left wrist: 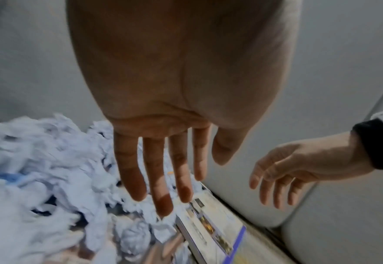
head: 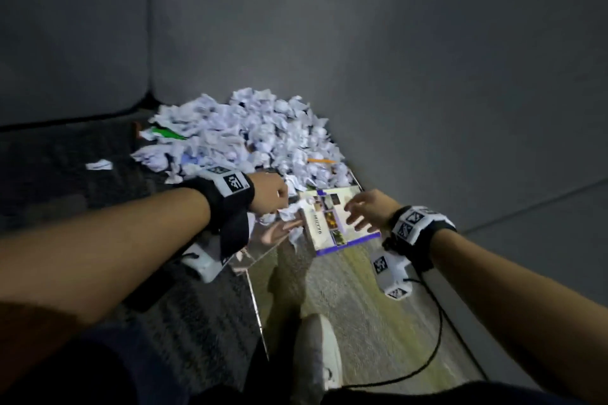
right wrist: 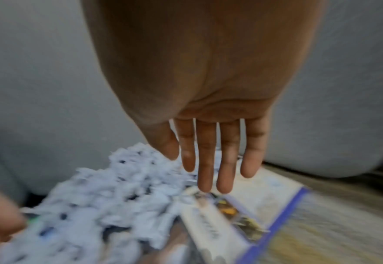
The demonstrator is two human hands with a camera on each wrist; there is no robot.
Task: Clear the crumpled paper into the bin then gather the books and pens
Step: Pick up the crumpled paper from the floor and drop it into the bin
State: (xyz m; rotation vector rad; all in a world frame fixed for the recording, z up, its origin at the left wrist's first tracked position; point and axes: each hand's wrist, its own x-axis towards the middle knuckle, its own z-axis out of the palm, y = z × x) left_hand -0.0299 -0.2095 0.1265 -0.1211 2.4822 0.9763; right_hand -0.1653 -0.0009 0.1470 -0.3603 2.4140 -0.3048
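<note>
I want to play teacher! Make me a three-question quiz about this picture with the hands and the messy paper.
1. True or false: the right hand is gripping the book.
2. Which lies nearest the right hand? A) the paper pile B) the book C) the orange pen
3. Fill in: the left hand is holding ____.

Key: 1 false, its fingers are spread open above the book. 2 B. 3 nothing.
</note>
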